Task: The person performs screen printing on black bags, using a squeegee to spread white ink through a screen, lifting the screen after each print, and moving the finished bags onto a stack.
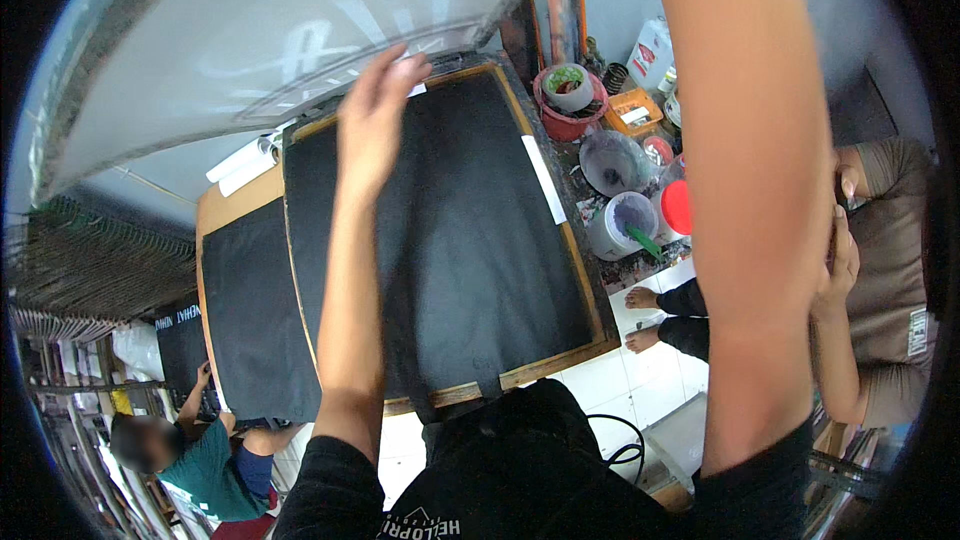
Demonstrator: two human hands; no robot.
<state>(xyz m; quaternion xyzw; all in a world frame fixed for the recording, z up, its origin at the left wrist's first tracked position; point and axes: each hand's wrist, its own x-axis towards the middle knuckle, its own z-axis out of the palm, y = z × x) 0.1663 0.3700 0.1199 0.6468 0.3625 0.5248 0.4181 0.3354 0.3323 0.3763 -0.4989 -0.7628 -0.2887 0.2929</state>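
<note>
My left hand (378, 110) reaches over the far part of a board (594, 315) with black fabric (470, 230) laid flat on it. Its fingers are stretched forward, a little blurred, and nothing shows in them. A small white piece (417, 90) lies at the fabric's far edge, beside the fingertips. Past the hand, a screen-printing frame (250, 50) with pale lettering on its mesh is tilted up over the board's far side. My right forearm (755, 190) rises beyond the top of the picture, so the right hand is out of sight.
On the right stand a white tub (622, 227) with a green-handled tool, a grey bowl (612, 162), a red bucket (572, 105) and an orange basket (634, 112). A second fabric-covered board (255, 315) lies left. One person (215, 465) sits at lower left; another (885, 270) stands right.
</note>
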